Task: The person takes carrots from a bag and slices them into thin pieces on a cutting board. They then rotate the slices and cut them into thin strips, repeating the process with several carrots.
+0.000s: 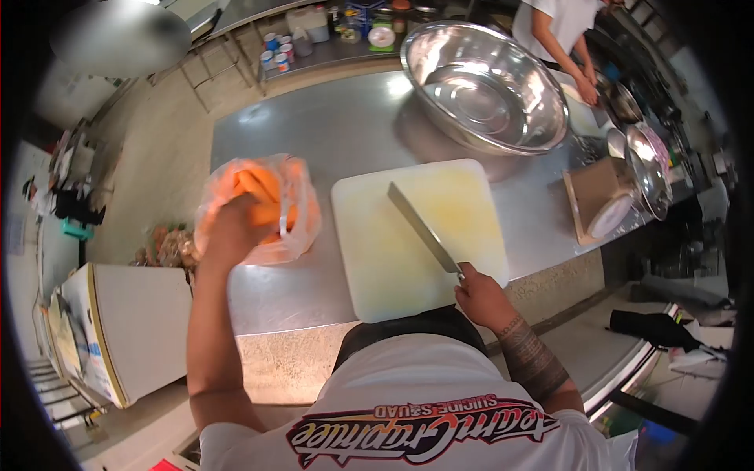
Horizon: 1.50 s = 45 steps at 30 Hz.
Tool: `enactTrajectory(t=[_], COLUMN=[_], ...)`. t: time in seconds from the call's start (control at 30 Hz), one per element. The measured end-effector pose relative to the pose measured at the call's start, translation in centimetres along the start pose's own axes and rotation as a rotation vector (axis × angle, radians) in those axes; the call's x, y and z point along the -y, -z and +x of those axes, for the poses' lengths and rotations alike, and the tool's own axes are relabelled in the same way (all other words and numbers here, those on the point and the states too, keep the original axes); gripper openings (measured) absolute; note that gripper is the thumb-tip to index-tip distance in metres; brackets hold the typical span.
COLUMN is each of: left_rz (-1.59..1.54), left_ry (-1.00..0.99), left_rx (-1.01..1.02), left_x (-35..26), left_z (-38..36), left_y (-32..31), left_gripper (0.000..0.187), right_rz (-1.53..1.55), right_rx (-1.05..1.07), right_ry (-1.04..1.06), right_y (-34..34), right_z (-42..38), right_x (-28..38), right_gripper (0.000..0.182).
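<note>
On the steel table, a clear plastic bag (302, 224) stands open with peeled orange carrots (263, 184) inside. My left hand (236, 224) reaches into the bag's mouth and lies over the carrots; its fingertips are hidden and blurred, so a grip cannot be made out. To the right of the bag lies a white cutting board (369, 275) with yellowish stains. My right hand (481, 296) is closed around the handle of a large knife (424, 233), whose blade points up and left across the board.
A big steel bowl (487, 94) sits behind the board. At the right are a cardboard box (585, 196) and a steel bowl (650, 177). Another person (550, 31) works at the back right. A white box-like unit (141, 322) stands left of the table.
</note>
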<state>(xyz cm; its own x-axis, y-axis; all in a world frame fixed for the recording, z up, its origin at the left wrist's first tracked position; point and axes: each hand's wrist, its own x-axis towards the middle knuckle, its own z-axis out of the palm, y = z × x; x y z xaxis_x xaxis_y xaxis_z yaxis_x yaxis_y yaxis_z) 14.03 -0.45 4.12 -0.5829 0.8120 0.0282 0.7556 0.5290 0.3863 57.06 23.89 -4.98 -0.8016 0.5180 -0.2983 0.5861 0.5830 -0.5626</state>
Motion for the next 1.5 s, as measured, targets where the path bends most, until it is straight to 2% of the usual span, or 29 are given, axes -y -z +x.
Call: enactTrajectory(t=[0.07, 0.13, 0.17, 0.23, 0.27, 0.37, 0.43, 0.5, 0.57, 0.67, 0.77, 0.87, 0.97, 1.07, 1.17, 1.3, 1.4, 1.5], left_rz=[-0.21, -0.213, -0.444, -0.91, -1.146, -1.278, -1.327, -1.122, -0.927, -0.422, -0.785, -0.916, -0.659, -0.235, -0.315, -0.388, -0.386, -0.184], left_ry=[0.185, 0.401, 0.409, 0.432, 0.387, 0.528, 0.607, 0.699, 0.751, 0.539, 0.649, 0.692, 0.575, 0.165, 0.046, 0.066, 0.063, -0.005], left_rx=[-0.156, -0.284, -0.268, -0.241, -0.059, 0.054, 0.046, 0.052, -0.073, -0.205, -0.109, -0.077, -0.311, -0.5, -0.509, -0.478, -0.438, -0.514], left_x=[0.8, 0.2, -1.4, -5.6, -5.6, -14.5, -18.8, -20.2, -23.5, -22.0, -23.9, -24.4, -25.1, -23.8, -22.4, -22.7, -22.2, -22.8], left_z=[-1.9, -4.1, -5.1, -7.7, -9.5, -10.1, -8.7, -6.2, -4.5, -4.5, -4.7, -4.4, -4.0, -3.4, -2.9, -2.5, -2.7, -2.7], left_y=[2.2, 3.5, 2.3, -2.3, -5.9, -15.6, -19.6, -23.6, -24.4, -30.1, -27.8, -27.4, -27.7, -28.6, -30.8, -30.5, -31.0, -29.8], left_gripper=[0.038, 0.035, 0.042, 0.055, 0.057, 0.035, 0.042, 0.057, 0.071, 0.078, 0.078, 0.069, 0.055, 0.045, 0.04, 0.039, 0.042, 0.047], right_rz=[0.015, 0.036, 0.052, 0.076, 0.077, 0.076, 0.081, 0.067, 0.051, 0.036, 0.04, 0.06, 0.068, 0.042, -0.004, -0.059, -0.055, -0.063], right_rx=[0.022, 0.03, 0.024, 0.03, 0.07, 0.17, 0.193, 0.196, 0.2, 0.2, 0.259, 0.269, 0.269, 0.255, 0.234, 0.138, 0.164, 0.131], right_ry=[0.036, 0.091, 0.09, 0.1, 0.086, 0.077, 0.103, 0.167, 0.229, 0.301, 0.249, 0.221, 0.187, 0.194, 0.185, 0.211, 0.152, 0.158], right_y=[1.2, 2.2, 2.4, 3.0, 3.4, 5.2, 6.2, 6.4, 6.3, 5.9, 5.8, 5.9, 5.8, 5.5, 5.2, 4.2, 4.2, 3.9], right_z=[-0.3, -0.6, -0.7, -0.9, -1.0, -0.7, -0.5, -0.2, 0.4, 0.7, 0.9, 0.9, 1.1, 0.8, 0.8, 0.4, 0.3, -0.1], right_x=[-0.9, -2.0, -2.6, -4.0, -4.6, -6.3, -7.1, -8.3, -9.1, -9.6, -9.2, -8.5, -7.5, -7.0, -6.4, -6.2, -5.5, -5.3], right_gripper=[0.051, 0.051, 0.051, 0.051, 0.051, 0.049, 0.047, 0.044, 0.045, 0.054, 0.055, 0.049, 0.042, 0.036, 0.032, 0.029, 0.03, 0.031])
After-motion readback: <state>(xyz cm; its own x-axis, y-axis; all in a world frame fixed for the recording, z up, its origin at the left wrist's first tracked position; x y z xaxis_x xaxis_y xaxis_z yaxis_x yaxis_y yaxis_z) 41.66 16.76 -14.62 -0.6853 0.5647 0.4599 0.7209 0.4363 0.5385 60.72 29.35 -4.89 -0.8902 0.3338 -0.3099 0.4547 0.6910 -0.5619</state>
